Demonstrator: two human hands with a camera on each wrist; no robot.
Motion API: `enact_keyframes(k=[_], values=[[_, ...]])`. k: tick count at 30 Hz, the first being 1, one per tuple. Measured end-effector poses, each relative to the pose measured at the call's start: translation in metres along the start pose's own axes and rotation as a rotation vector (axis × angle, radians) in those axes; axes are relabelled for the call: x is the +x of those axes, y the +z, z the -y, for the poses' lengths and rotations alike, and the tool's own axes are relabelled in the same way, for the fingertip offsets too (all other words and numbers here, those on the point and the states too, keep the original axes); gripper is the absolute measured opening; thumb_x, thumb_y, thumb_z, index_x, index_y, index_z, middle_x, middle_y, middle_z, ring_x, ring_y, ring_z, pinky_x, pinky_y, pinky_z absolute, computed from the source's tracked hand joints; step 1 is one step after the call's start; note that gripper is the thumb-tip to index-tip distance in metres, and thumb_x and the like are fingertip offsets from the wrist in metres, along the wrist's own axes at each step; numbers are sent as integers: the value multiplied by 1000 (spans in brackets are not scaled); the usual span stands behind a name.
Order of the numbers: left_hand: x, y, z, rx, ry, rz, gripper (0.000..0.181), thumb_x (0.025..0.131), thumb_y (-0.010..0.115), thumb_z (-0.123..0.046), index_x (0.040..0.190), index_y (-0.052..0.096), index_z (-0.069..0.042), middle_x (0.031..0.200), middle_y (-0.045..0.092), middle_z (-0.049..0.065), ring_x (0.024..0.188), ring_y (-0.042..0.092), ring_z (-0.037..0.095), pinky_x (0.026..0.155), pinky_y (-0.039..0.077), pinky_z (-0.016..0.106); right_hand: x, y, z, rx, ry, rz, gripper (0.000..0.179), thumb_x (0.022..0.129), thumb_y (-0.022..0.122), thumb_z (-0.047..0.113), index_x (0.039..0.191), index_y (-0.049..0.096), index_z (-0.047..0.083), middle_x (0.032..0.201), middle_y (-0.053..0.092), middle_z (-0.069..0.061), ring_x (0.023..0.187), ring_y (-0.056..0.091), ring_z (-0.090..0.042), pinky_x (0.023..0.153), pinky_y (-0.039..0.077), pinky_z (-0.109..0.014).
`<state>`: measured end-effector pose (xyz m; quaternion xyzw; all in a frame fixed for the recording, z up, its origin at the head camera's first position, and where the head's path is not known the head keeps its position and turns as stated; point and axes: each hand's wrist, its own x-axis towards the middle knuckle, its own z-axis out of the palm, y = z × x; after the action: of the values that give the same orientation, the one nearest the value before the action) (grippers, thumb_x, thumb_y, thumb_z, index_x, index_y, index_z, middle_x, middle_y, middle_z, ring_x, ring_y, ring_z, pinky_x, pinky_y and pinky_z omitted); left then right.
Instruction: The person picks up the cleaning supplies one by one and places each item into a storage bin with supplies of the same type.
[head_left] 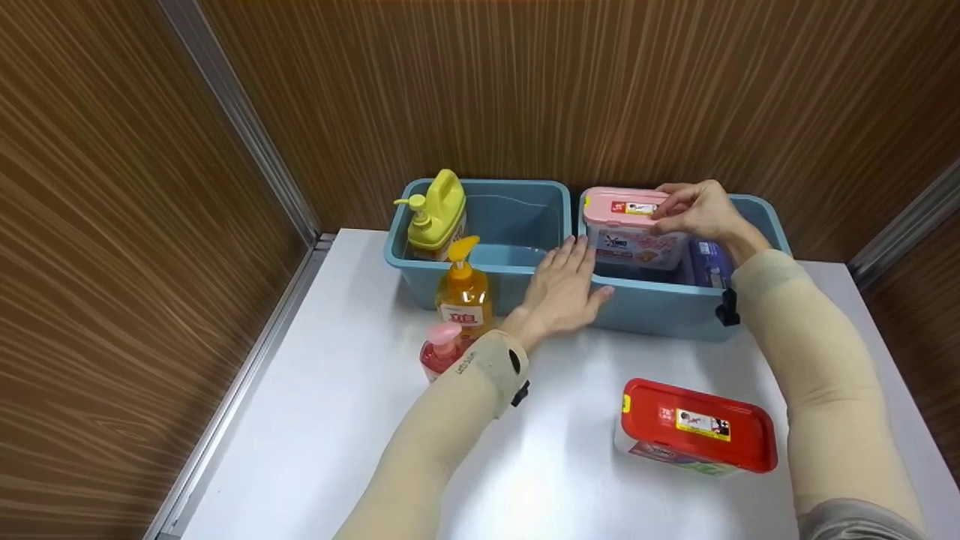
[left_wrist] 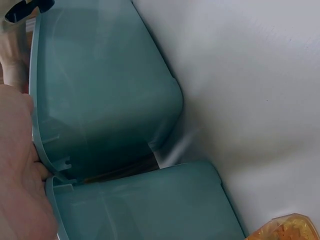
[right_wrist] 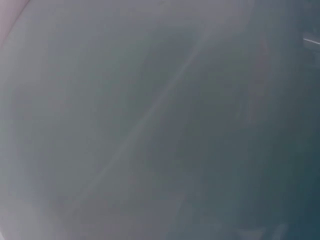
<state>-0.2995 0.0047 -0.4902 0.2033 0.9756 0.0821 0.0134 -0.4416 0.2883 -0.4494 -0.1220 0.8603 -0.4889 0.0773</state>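
Note:
My right hand (head_left: pixel 705 214) pinches the right end of a pink-lidded detergent tub (head_left: pixel 622 244), which is inside the right blue bin (head_left: pixel 660 311). Beside that tub, partly under my right wrist, lies a dark purple pack (head_left: pixel 709 262). My left hand (head_left: pixel 564 289) lies with straight fingers over the front rims where the two bins meet. In the left wrist view this hand (left_wrist: pixel 20 170) is at the rims, with a narrow gap between the bin walls. The right wrist view is filled by a blurred grey-blue surface, and no held thing shows there.
The left blue bin (head_left: pixel 517 267) holds a yellow pump jug (head_left: pixel 442 217). In front stand an orange pump bottle (head_left: pixel 465 292) and a pink pump bottle (head_left: pixel 439 349), partly behind my left forearm. A red-lidded tub (head_left: pixel 697 424) sits at front right on the white table (head_left: pixel 555 465). Wood-grain panels (head_left: pixel 480 90) surround it.

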Motion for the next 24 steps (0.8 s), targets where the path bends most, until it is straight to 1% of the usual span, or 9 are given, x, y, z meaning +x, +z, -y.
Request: enact_keyframes(k=[4, 6, 8, 11, 13, 15, 20, 23, 24], values=[[-1, 0, 0, -1, 10, 5, 86, 117, 31, -66, 181, 16, -10, 193, 7, 7, 181, 5, 27, 148, 10, 45, -2, 1, -3, -2, 14, 0, 25, 93, 90, 2, 115, 83, -7, 175, 49, -22, 165, 38, -50, 133, 36, -76], [-1, 1, 1, 9, 14, 2, 86, 117, 30, -66, 181, 16, -10, 193, 7, 7, 181, 5, 27, 148, 11, 45, -3, 2, -4, -27, 12, 5, 24, 94, 90, 3, 115, 83, -7, 174, 51, -22, 165, 40, -48, 132, 39, -73], [-1, 1, 2, 15, 19, -6, 85, 118, 30, -66, 181, 18, -10, 193, 8, 7, 181, 6, 27, 148, 12, 46, -3, 3, -3, -66, 0, 16, 25, 94, 90, 4, 115, 84, -6, 172, 53, -23, 164, 42, -49, 132, 38, -73], [-1, 3, 4, 13, 28, -17, 84, 118, 30, -64, 181, 19, -9, 193, 9, 9, 181, 8, 28, 148, 15, 48, -4, 6, 0, -125, -21, 38, 26, 94, 91, 6, 115, 84, -6, 169, 57, -24, 165, 43, -51, 133, 32, -77], [-1, 4, 5, 4, 30, -16, 85, 118, 30, -64, 181, 19, -8, 192, 10, 9, 181, 8, 29, 148, 16, 48, -5, 8, 3, -146, -35, 55, 26, 94, 90, 8, 116, 84, -6, 168, 58, -25, 165, 41, -55, 133, 25, -83], [-2, 4, 6, -5, 30, -13, 85, 118, 30, -64, 181, 19, -7, 192, 10, 9, 181, 8, 29, 148, 15, 48, -7, 11, 6, -153, -42, 69, 26, 96, 89, 9, 118, 84, -4, 168, 58, -23, 165, 41, -55, 132, 23, -87], [0, 3, 8, -2, 30, -15, 85, 118, 31, -64, 181, 19, -8, 192, 11, 9, 181, 8, 29, 148, 15, 47, -12, 13, 11, -172, -86, 71, 28, 98, 86, 9, 122, 83, -4, 165, 60, -26, 163, 44, -55, 132, 26, -85], [1, 2, 9, 1, 28, -16, 85, 117, 32, -64, 181, 19, -8, 192, 11, 8, 181, 8, 28, 148, 14, 47, -16, 12, 13, -181, -106, 63, 33, 97, 87, 9, 126, 81, -6, 163, 61, -28, 162, 46, -55, 133, 28, -81], [1, 2, 10, 1, 31, -17, 85, 118, 32, -64, 181, 19, -8, 192, 11, 9, 181, 9, 29, 148, 14, 47, -18, 11, 13, -178, -101, 63, 37, 97, 88, 11, 128, 80, -6, 164, 61, -28, 162, 46, -54, 134, 28, -81]])
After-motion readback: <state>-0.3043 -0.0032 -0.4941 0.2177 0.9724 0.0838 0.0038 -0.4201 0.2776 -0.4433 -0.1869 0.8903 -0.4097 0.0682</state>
